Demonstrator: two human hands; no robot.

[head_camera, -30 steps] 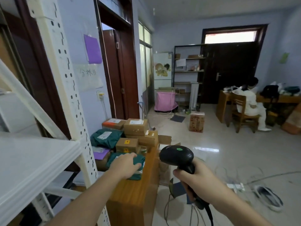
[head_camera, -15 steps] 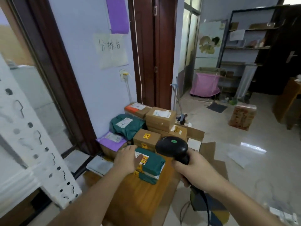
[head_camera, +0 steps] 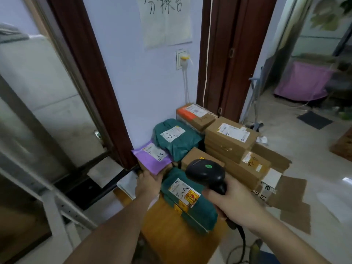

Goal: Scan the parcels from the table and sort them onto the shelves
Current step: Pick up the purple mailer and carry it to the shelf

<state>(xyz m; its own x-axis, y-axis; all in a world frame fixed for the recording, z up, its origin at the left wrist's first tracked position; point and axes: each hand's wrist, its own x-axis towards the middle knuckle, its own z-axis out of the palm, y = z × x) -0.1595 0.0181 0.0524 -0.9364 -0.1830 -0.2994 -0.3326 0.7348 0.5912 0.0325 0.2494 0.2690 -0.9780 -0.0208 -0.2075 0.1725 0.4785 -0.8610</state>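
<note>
Parcels are piled on a wooden table (head_camera: 167,231) against the wall. Nearest me lies a green bag parcel (head_camera: 188,204) with a white label and orange stickers. My left hand (head_camera: 149,182) grips the near edge of a purple bag parcel (head_camera: 152,159) at the pile's left. My right hand (head_camera: 228,199) holds a black barcode scanner (head_camera: 206,174) just above the green parcel's far end. Behind sit a second green bag (head_camera: 175,138) and several brown boxes, the largest (head_camera: 230,138) on top of the stack.
A white perforated shelf post (head_camera: 55,212) stands at the lower left. A flattened open carton (head_camera: 282,187) lies beside the table on the right. The scanner's cable (head_camera: 242,237) hangs down toward the floor. A dark wooden door frame (head_camera: 215,54) rises behind the pile.
My view has moved closer and tipped down onto the pile. My left hand left the near green parcel and took the purple one's edge. The scanner stays over the green parcel.
</note>
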